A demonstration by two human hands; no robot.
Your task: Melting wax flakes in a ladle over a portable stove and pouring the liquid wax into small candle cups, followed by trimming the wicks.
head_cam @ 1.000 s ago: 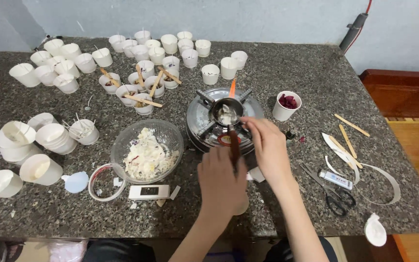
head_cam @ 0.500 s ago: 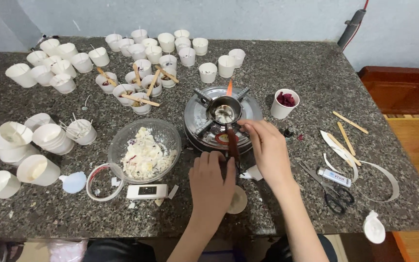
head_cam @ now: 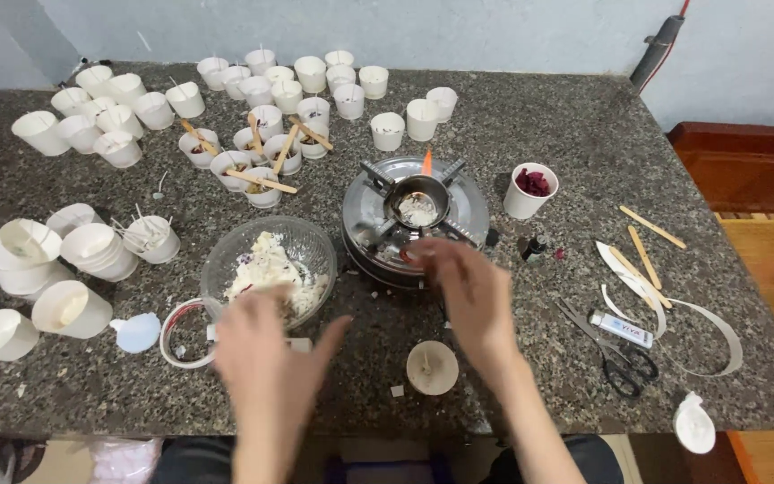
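Neither hand grips anything. The right hand hangs loose with fingers half curled and slack, its fingertips just at the near rim of the burner. The left hand is spread flat, fingers apart and blurred, over the near edge of the glass bowl, which holds white wax flakes; whether it touches the bowl cannot be told.

Just beyond the right fingertips, a small metal pot sits on the burner's stand, a little white wax inside, with a flame showing at its far side. Close under the right wrist stands a small cup with a wick, seen from above. To the right of that hand lie scissors, a lighter, a curl of white strip and some wooden sticks. Farther off on that side stands a cup of red petals.

Left of the left hand lies a tape ring and a round white lid, then tipped white cups. Beyond the bowl, well away from both hands, many upright cups stand on the granite table, a few with sticks laid across them.
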